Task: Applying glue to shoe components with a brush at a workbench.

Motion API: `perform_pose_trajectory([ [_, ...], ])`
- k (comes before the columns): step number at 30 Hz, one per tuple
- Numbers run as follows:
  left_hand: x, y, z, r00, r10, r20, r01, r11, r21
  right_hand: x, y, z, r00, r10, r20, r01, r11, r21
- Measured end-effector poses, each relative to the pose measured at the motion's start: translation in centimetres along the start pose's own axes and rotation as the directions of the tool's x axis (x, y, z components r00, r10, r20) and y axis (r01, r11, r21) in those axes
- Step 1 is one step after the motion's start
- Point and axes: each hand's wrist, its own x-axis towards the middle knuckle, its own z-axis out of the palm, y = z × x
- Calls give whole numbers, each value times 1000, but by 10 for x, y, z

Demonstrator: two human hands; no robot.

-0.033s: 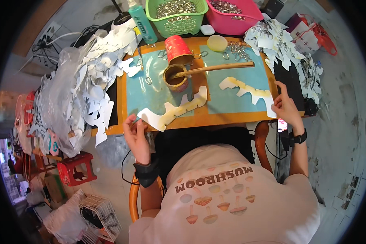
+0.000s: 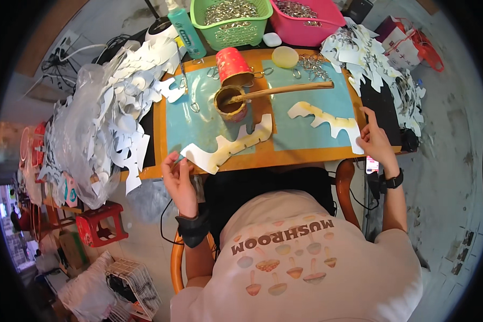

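Observation:
My left hand [image 2: 180, 182] rests at the table's front edge with its fingers apart, beside the pointed left end of a white cut-out piece [image 2: 232, 147] smeared with yellowish glue. At the right edge, my right hand [image 2: 377, 140] has its fingers spread. Its thumb is at the lower end of a second glue-smeared white piece [image 2: 327, 118]; whether it presses on the piece, I cannot tell. Behind the first piece stands a small glue pot [image 2: 224, 112], with a wooden stick [image 2: 290, 89] lying across its rim. A red cup [image 2: 233, 64] lies tipped just behind the pot.
White cut-outs and plastic film [image 2: 86, 123] heap up at the left. More pieces [image 2: 354, 51] pile at the right. A green basket [image 2: 231, 35] and a pink basket [image 2: 306, 33] hold metal clasps. A teal bottle [image 2: 187, 32], a yellowish round lid [image 2: 285, 57] and loose clasps [image 2: 314, 67] sit nearby.

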Motion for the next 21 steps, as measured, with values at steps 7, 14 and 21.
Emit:
perform_pose_trajectory([
  [7, -2, 2, -1, 1000, -1, -4, 1, 1000, 7, 52, 56, -45, 954, -40, -297, 24, 998, -55],
  [14, -2, 1, -4, 1000, -7, -19, 7, 1000, -13, 67, 10, -27, 749, -244, -616, 108, 962, -251],
  [21, 2, 1, -4, 1000, -11, -9, 11, 1000, -14, 55, -125, 113, 965, -252, -73, 259, 870, 419],
])
